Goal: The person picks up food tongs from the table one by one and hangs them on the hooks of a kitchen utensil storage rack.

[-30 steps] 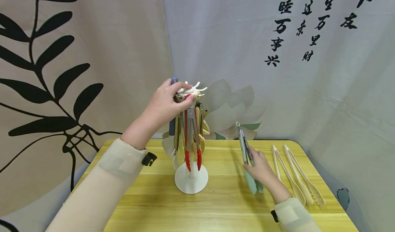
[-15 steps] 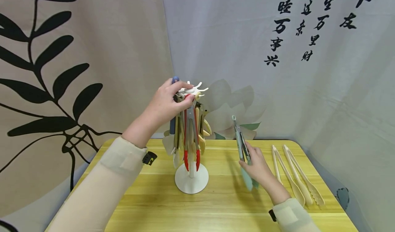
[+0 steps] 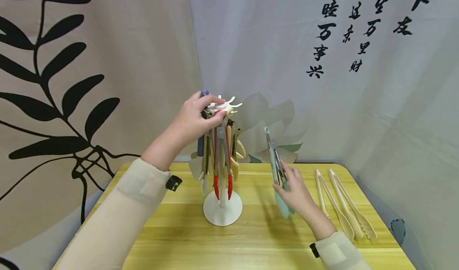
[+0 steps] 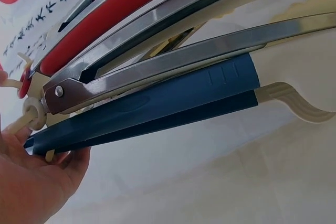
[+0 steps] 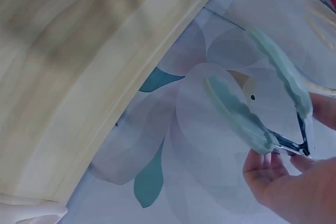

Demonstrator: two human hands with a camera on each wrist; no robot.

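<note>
Right of centre, above the table (image 3: 179, 248), gripping pale green tongs (image 3: 273, 166), right hand (image 3: 295, 188) clamped with thumb and fingers around the middle, hiding part of the handles. Aiming tips near and down, ring end up and far; long axis steep, leaning left at the top. Carried left and higher since the earlier frame. Farther left, pinching the white rack's (image 3: 222, 216) top with left hand (image 3: 198, 114), masking some hooks. Hard to make out utensils (image 3: 195, 168) behind red-tipped tongs (image 3: 230, 187).
</note>
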